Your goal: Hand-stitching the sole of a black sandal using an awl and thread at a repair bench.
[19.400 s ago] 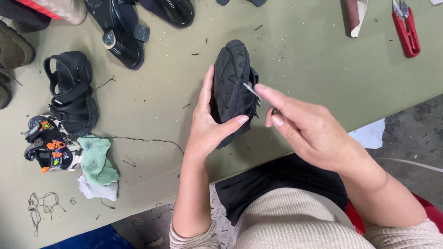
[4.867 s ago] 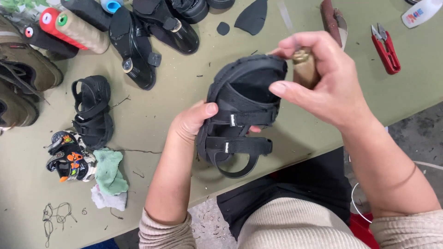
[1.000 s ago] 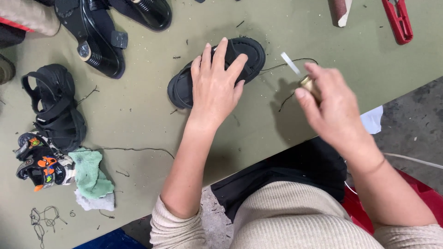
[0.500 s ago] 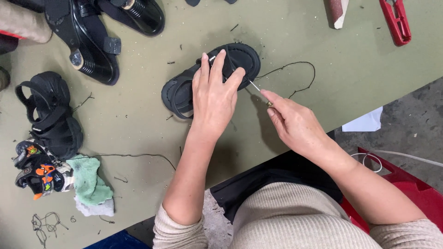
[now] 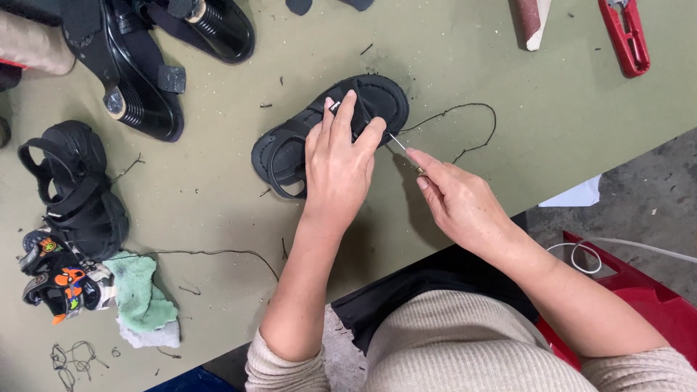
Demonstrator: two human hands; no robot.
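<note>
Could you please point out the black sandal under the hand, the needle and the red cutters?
black sandal [image 5: 381,98]: head view, toe end.
needle [image 5: 398,143]: head view, shaft.
red cutters [image 5: 624,33]: head view, handle.

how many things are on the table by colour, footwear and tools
black sandals: 4
multicoloured small shoe: 1
red cutters: 1
green cloth: 1
total: 7

You wear a beige ribbed knit top [image 5: 465,348], its sleeves pushed up past both forearms. Your left hand [image 5: 337,170] and right hand [image 5: 457,203] are bare, without gloves. A dark garment [image 5: 428,283], perhaps an apron, covers your lap.
</note>
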